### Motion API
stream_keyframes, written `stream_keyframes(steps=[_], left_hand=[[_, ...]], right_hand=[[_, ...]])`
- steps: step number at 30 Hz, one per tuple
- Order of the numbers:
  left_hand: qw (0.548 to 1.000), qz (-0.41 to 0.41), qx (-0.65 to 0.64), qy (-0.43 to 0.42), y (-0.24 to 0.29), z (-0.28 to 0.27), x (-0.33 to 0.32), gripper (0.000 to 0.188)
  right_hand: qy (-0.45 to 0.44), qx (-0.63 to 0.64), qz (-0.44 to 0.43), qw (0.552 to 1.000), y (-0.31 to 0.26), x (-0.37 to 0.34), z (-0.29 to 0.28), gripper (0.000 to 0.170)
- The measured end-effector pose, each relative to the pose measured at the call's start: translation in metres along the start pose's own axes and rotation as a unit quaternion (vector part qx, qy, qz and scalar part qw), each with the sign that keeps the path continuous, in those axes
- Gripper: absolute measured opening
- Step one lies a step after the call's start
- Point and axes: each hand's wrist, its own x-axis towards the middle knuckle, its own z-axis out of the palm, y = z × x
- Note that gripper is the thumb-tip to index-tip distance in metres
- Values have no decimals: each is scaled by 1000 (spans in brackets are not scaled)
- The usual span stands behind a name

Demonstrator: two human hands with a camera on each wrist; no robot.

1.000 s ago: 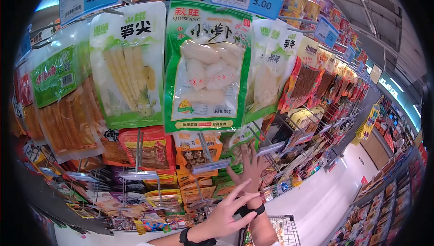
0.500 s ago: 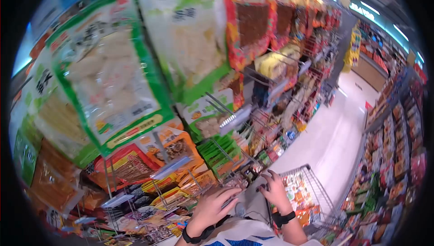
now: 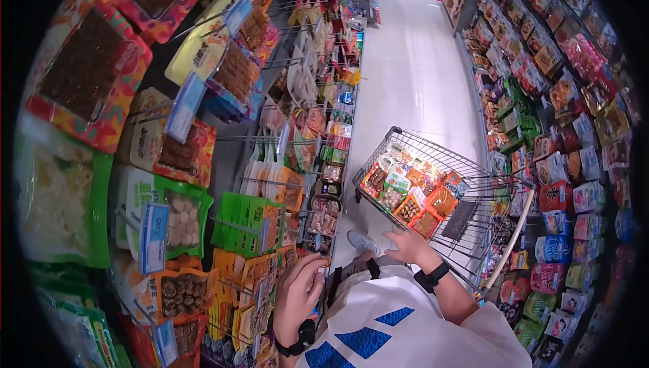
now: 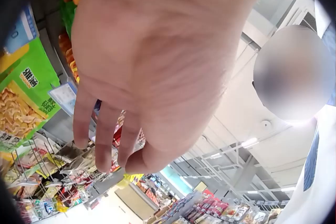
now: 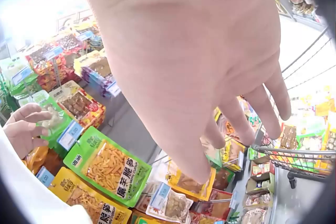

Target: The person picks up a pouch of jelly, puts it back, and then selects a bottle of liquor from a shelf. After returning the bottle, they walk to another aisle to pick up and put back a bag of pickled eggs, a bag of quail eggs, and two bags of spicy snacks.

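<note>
My left hand hangs with loosely bent fingers beside the rack of bagged snacks on the left. In the left wrist view its palm faces the camera, with nothing in the fingers. Just behind the shopping cart is my right hand, its fingers spread and also holding nothing. Inside the cart lie several snack packs, among them a green-and-white pack of pale round pieces. From the right wrist, the fingers overlap the view toward the cart.
Hanging bags fill the left rack, including green packs and a pack of pale balls behind a price tag. Another stocked shelf lines the right side. A pale aisle floor runs ahead between them.
The head view has swung right and down from the hanging bags to the aisle and cart. Both hands have drawn back from the rack; the right now sits nearer the cart.
</note>
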Motion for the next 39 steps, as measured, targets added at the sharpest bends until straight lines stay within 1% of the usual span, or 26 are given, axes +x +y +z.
stream_keyframes(steps=[4,6,8,10,13,15,16,18,20,21,22,23,24,25,27,28,30,31,32,33,34,35,37,38,39], left_hand=[[999,38,-5,-33,-11,12,31,31],[998,22,-7,-66,-15,16,44,33],[996,24,-6,-82,-17,18,56,34],[995,23,-4,-94,-20,21,67,35],[994,14,-3,-105,-30,25,78,38],[988,-26,11,-151,-41,29,87,46],[988,-23,11,-154,-46,31,91,46],[984,-52,-3,-168,-56,39,101,50],[983,-54,5,-174,-65,45,110,51],[982,-63,14,-178,-69,49,110,52],[982,-65,19,-176,-73,52,109,53],[982,-53,18,-178,-84,56,106,55],[982,-71,11,-175,-97,61,101,57],[982,-85,3,-168,-100,61,101,58],[983,-94,21,-158,-102,59,99,60],[981,-109,39,-157,-103,59,97,60],[973,-147,62,-164,-105,59,97,60],[973,-148,64,-165,-109,61,94,60],[974,-152,58,-160,-115,64,91,60],[974,-156,52,-156,-120,69,88,59],[973,-158,54,-157,-124,74,84,59],[976,-151,64,-145,-128,80,79,59],[977,-149,78,-135,-127,90,67,59],[972,-173,68,-146,-124,95,61,58],[966,-197,57,-155,-122,101,58,57]], right_hand=[[-1,18,46,999,7,-6,-3,56],[-3,18,64,998,9,-8,-4,55],[-18,-11,70,997,14,-6,-6,54],[-27,-4,81,996,23,-2,-5,54],[-38,7,96,995,34,7,-4,54],[-36,9,103,994,41,18,-6,54],[-34,28,107,993,44,23,-6,54],[-28,44,113,992,49,33,-10,55],[-44,60,122,990,51,41,-19,54],[-48,59,123,989,65,44,-13,54],[-28,90,110,989,86,44,3,55],[-5,125,97,987,92,41,17,56],[-18,117,114,986,86,41,3,57],[-51,96,149,983,80,41,-10,58],[-54,118,179,975,74,38,-39,58],[-51,117,178,976,80,39,-38,58],[30,135,197,971,104,43,-29,55],[30,137,196,970,119,45,-18,55],[71,241,218,943,137,48,-2,52],[111,341,238,903,159,50,16,49],[135,369,245,886,184,50,39,46],[132,372,247,885,199,45,50,46],[90,358,323,872,209,43,52,46],[50,272,357,892,214,39,54,42],[46,274,356,892,221,40,64,42]])
